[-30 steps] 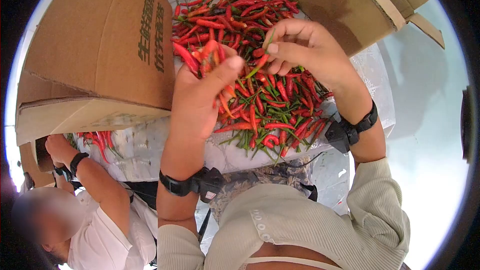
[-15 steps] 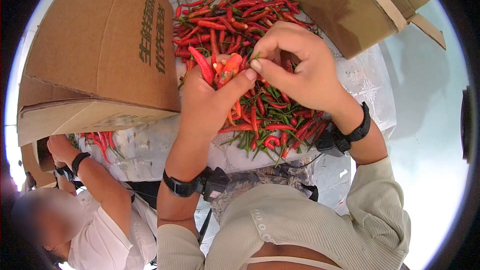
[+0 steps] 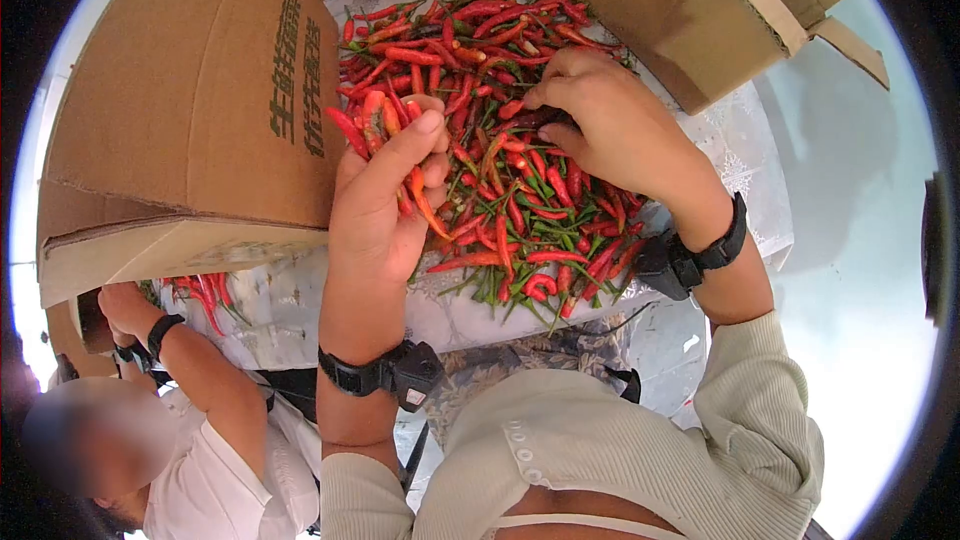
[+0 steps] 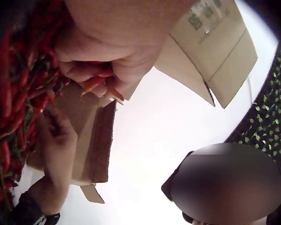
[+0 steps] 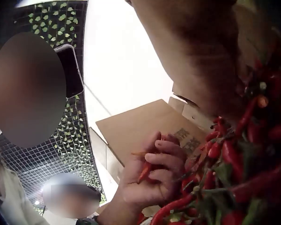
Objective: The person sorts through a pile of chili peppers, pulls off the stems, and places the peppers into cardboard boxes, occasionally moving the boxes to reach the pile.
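My left hand (image 3: 385, 190) grips several red and orange chillies (image 3: 375, 122) left of the pile, their tips showing below its fingers. In the left wrist view, orange-red chillies (image 4: 91, 85) poke out beneath the curled hand (image 4: 117, 42). My right hand (image 3: 630, 130) reaches down over the middle of the chilli pile (image 3: 545, 258), thumb and forefinger apart beside dark red chillies. In the right wrist view its fingertips are hidden against the pile, while the left hand (image 5: 152, 180) shows its curled fingers around chillies.
A large cardboard box (image 3: 190, 90) with printed characters stands at the left, another box (image 3: 660, 20) at the back right. Below the left box a person in white (image 3: 220, 460) works near more red chillies (image 3: 205, 295). The pile lies on a patterned white tablecloth (image 3: 735, 145).
My hands were together at a green stem; now they are apart. The left moved left with its chillies and turned, and the right lowered to the pile with its thumb and forefinger spread.
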